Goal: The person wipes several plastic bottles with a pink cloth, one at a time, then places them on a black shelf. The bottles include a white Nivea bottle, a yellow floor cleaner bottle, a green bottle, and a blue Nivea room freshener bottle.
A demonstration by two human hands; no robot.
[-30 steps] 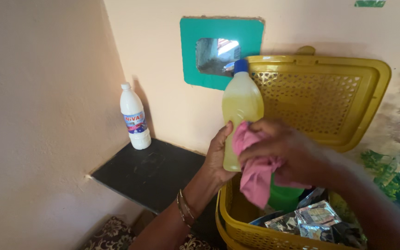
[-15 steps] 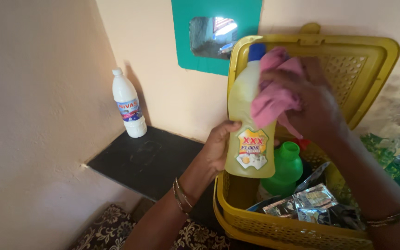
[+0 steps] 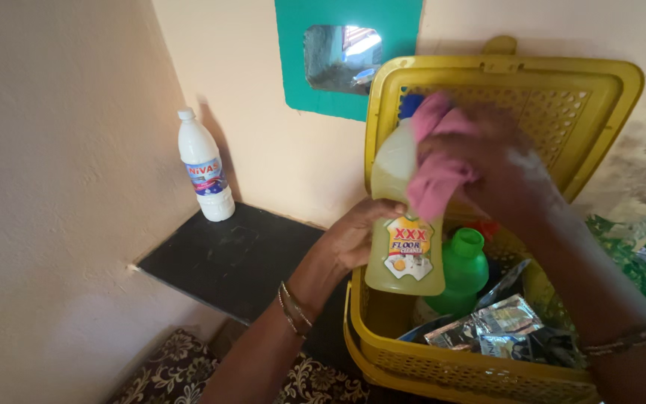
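My left hand [image 3: 353,239] grips the yellow plastic bottle of liquid [image 3: 401,217] upright over the open yellow perforated basket [image 3: 443,366]. Right hand [image 3: 495,176] clamps a pink cloth [image 3: 435,168] against its neck. Green bottle [image 3: 463,269] behind; white bottle [image 3: 202,176] on the far black shelf [image 3: 226,262].

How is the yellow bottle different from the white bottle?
The yellow bottle is held up by the left hand above the yellow basket; the white bottle stands alone on the black shelf. The yellow bottle has a blue cap, the white bottle a white one. A pink cloth touches only the yellow bottle. Both are upright and labelled.
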